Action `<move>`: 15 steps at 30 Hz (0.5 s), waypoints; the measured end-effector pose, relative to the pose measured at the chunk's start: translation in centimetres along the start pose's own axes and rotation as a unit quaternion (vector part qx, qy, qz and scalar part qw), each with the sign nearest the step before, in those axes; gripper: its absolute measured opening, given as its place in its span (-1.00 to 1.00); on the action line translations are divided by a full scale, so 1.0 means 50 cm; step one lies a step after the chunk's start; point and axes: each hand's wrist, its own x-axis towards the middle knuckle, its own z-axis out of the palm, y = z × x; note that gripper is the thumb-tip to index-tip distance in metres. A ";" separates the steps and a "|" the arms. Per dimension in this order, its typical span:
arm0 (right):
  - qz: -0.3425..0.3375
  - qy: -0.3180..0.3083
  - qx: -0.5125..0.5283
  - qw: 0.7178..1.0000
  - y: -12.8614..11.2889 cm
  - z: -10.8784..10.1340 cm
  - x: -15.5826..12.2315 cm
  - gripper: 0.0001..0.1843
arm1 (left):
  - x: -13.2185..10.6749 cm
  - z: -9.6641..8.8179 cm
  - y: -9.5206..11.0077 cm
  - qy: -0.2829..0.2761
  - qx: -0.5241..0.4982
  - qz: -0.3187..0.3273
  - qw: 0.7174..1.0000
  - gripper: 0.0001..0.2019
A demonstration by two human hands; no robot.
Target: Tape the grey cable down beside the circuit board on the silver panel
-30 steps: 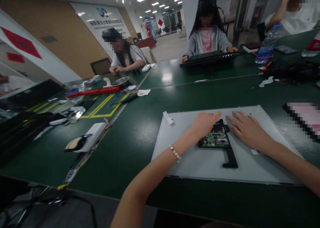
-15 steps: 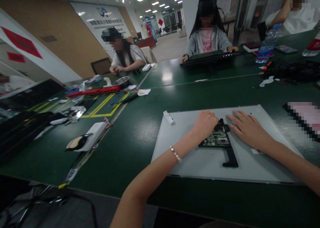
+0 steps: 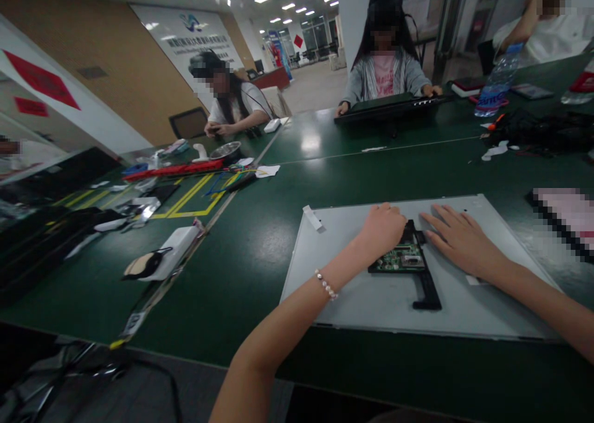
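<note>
A light grey flat panel (image 3: 343, 299) lies on the green table in front of me. On it sits a green circuit board (image 3: 394, 260) in a black plastic bracket (image 3: 427, 290), whose hooked arm reaches toward me. My left hand (image 3: 383, 228) is closed at the upper left of the board; its fingertips are hidden, so what they grip does not show. My right hand (image 3: 459, 240) lies flat on the panel, fingers spread, just right of the bracket. A small white strip (image 3: 312, 217) rests at the panel's far left corner.
At the left lies a white box-like item (image 3: 180, 250) along the table seam. Two people sit across the table, one holding a dark screen (image 3: 394, 109). A water bottle (image 3: 496, 86) and dark cables (image 3: 533, 132) are at the far right. A pink, black-edged object (image 3: 563, 216) lies nearer.
Almost nothing differs. The board and bracket appear very slightly shifted left, and both my hands keep their places.
</note>
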 end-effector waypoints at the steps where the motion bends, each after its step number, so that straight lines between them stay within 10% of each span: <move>1: 0.001 -0.001 -0.001 1.000 0.000 0.000 0.000 -0.41 | -0.004 -0.002 -0.005 0.002 -0.009 -0.007 1.000 -0.78; 6: 0.004 -0.007 0.002 1.000 0.002 0.001 0.001 -0.41 | -0.047 -0.021 -0.065 0.035 -0.079 -0.063 0.994 -0.76; 15: 0.004 -0.016 0.000 1.000 0.002 -0.003 -0.001 -0.39 | -0.188 0.003 -0.288 0.177 -0.163 -0.307 0.921 -0.73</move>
